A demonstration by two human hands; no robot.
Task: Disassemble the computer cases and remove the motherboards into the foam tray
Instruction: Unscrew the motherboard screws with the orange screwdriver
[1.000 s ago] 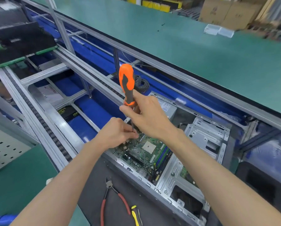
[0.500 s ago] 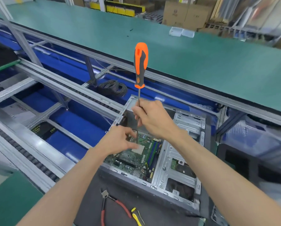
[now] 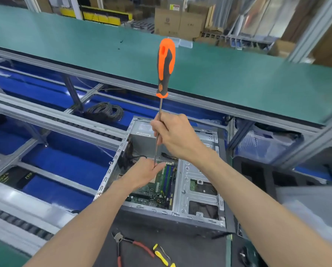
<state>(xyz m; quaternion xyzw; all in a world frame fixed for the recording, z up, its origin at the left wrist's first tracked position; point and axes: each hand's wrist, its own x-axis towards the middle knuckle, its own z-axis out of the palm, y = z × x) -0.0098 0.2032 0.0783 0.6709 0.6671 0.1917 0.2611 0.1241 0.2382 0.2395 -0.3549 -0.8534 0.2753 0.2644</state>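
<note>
A: Nearest to us on the dark mat we count one pair of red-handled cutters and one yellow-handled tool, both lying loose. What do we record beyond them?

B: One computer case, side panel off and open upward, resting on the table. One motherboard lies flat inside its left half. We judge it not yet released: it sits seated in the case, and no foam tray is in view.

A: State of the hands?

B: Our left hand is down over the board, its fingers closed around the tip of the shaft. Whether they also pinch a screw we cannot tell; the tip is hidden. Our right hand grips the bare shaft of the one screwdriver midway, fingers curled round it, with the orange handle standing upright and free above.

A: Progress, then?

B: We judge the case opening done and the board screws in hand. Left to do: free the remaining fasteners, disconnect the cables at the far left of the board, lift it out, and place it in the tray.

A: Further back?

B: One coil of black wire lies in the blue conveyor channel, then the green bench, and a stack of cardboard boxes behind.
</note>
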